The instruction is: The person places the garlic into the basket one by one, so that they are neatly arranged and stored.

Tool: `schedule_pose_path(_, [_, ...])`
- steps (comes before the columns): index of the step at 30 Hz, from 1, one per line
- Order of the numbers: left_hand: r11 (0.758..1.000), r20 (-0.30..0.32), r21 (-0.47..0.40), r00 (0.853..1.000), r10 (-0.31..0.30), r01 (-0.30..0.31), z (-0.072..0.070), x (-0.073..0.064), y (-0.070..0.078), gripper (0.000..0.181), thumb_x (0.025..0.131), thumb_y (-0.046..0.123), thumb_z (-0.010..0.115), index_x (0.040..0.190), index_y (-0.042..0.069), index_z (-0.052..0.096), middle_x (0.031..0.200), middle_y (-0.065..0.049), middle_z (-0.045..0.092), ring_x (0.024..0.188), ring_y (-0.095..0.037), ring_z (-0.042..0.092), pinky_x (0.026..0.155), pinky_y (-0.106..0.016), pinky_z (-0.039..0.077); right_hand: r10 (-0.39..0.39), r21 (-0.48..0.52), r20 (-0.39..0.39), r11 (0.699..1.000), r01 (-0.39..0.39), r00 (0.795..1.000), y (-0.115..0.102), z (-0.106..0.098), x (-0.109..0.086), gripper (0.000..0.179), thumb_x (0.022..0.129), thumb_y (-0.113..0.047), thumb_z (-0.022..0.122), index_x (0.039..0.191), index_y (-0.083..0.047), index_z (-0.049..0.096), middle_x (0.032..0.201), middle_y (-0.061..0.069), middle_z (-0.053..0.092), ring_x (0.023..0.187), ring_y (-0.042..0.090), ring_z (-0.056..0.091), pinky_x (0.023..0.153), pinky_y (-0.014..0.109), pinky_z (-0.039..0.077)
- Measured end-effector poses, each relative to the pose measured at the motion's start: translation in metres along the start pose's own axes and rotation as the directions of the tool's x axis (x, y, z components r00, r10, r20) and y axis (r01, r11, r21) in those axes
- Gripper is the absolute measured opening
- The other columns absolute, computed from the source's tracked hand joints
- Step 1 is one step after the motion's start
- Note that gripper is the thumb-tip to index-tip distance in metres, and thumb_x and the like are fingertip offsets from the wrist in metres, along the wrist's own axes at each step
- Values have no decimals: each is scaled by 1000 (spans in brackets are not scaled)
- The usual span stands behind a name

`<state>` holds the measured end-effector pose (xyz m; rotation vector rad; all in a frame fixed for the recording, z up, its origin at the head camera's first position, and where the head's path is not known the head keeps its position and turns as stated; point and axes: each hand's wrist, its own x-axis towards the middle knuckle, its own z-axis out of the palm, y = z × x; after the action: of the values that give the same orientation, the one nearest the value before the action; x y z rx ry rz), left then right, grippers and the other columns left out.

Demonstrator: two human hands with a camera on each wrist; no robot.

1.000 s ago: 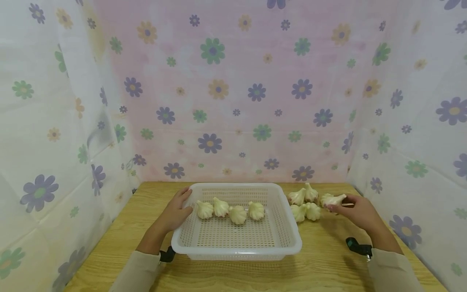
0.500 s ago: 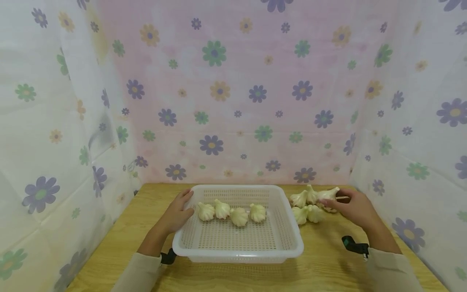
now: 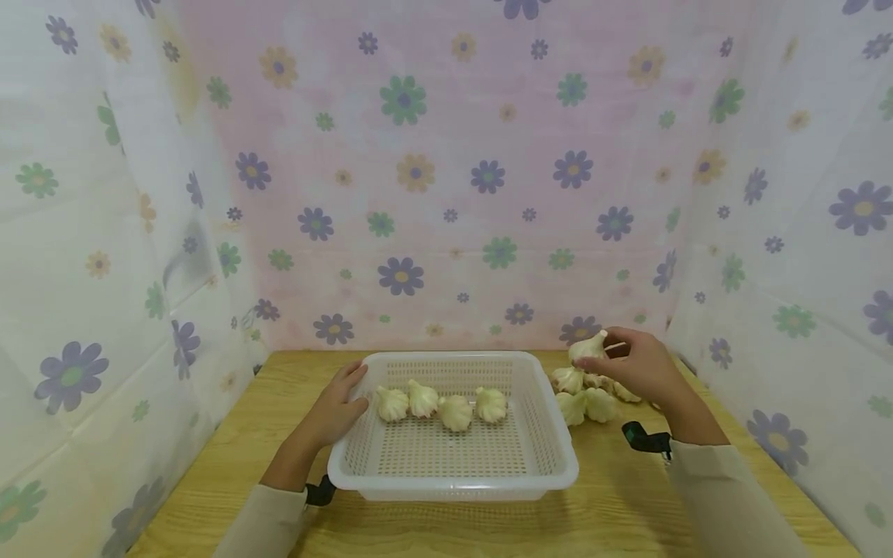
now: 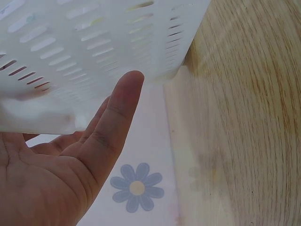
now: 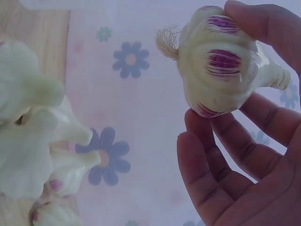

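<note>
A white plastic basket (image 3: 453,487) with perforated walls stands on the table, holding several garlic bulbs (image 3: 456,414). My left hand (image 3: 336,407) grips its left rim, thumb over the top; in the left wrist view, fingers (image 4: 117,108) lie along the slotted outer wall. To the right of the basket, my right hand (image 3: 645,368) holds up a garlic bulb (image 3: 588,350) between thumb and fingertips, above a group of other bulbs (image 3: 600,404). Seen from the right wrist, this bulb (image 5: 214,63) has purple streaks, a tuft of roots and its stem toward the palm.
The wooden table (image 3: 607,496) extends to both sides of the basket and in front of it. Flower-printed cloth (image 3: 446,194) encloses the back and sides. A black wrist camera (image 3: 645,438) sits below my right wrist, another (image 3: 321,491) at my left.
My right hand has lifted the garlic bulb from the far right of the group and carried it up and leftward. My left hand stays at the basket rim.
</note>
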<state>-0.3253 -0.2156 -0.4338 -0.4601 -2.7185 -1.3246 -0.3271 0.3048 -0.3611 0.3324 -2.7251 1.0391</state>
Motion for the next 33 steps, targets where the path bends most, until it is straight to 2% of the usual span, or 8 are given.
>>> schedule_pose_path(4, [1000, -5, -1, 1000, 1, -1, 0, 0, 1, 70, 97, 9, 52, 161, -3, 28, 172, -19, 15, 153, -49, 26, 115, -64, 37, -18, 9, 17, 1000, 18, 1000, -13, 6, 11, 77, 83, -63, 77, 137, -11, 61, 143, 19, 56, 120, 40, 64, 84, 49, 60])
schedule_pose_path(10, [1000, -8, -2, 1000, -1, 1, -1, -1, 4, 70, 97, 9, 52, 161, -3, 27, 172, -19, 15, 153, -49, 25, 115, -64, 37, -69, -17, 54, 997, 70, 996, -33, 17, 25, 73, 82, -63, 78, 136, -16, 64, 137, 15, 61, 117, 36, 66, 85, 51, 60])
schedule_pose_path(14, [1000, -5, -2, 1000, -8, 8, -1, -2, 6, 70, 97, 9, 52, 161, -3, 27, 172, -18, 15, 154, -48, 25, 114, -64, 37, -100, -14, 84, 995, 102, 991, -46, 28, 34, 69, 79, -62, 82, 130, -19, 66, 129, 9, 64, 113, 31, 67, 83, 46, 60])
schedule_pose_path(22, [1000, -7, 8, 1000, -18, 18, -1, -2, 6, 70, 96, 10, 52, 161, -3, 28, 172, -18, 16, 153, -49, 26, 115, -64, 37, -169, 44, 193, 986, 163, 967, -71, 52, 50, 38, 78, -49, 88, 102, -24, 73, 110, -1, 70, 99, 21, 71, 75, 37, 60])
schedule_pose_path(27, [1000, -10, 0, 1000, -15, 15, 0, -1, 3, 70, 96, 10, 52, 161, -3, 28, 172, -17, 17, 153, -47, 28, 113, -62, 40, -201, 43, 243, 980, 197, 949, -83, 68, 56, 38, 78, -45, 88, 105, -23, 73, 110, -1, 70, 102, 23, 71, 79, 39, 60])
schedule_pose_path(33, [1000, -11, 9, 1000, -8, 8, -1, -1, 2, 70, 96, 10, 52, 161, -3, 28, 172, -18, 17, 153, -48, 27, 114, -63, 38, -203, 37, 273, 979, 201, 940, -96, 81, 59, 58, 78, -47, 88, 125, -18, 69, 125, 5, 68, 113, 27, 68, 89, 45, 59])
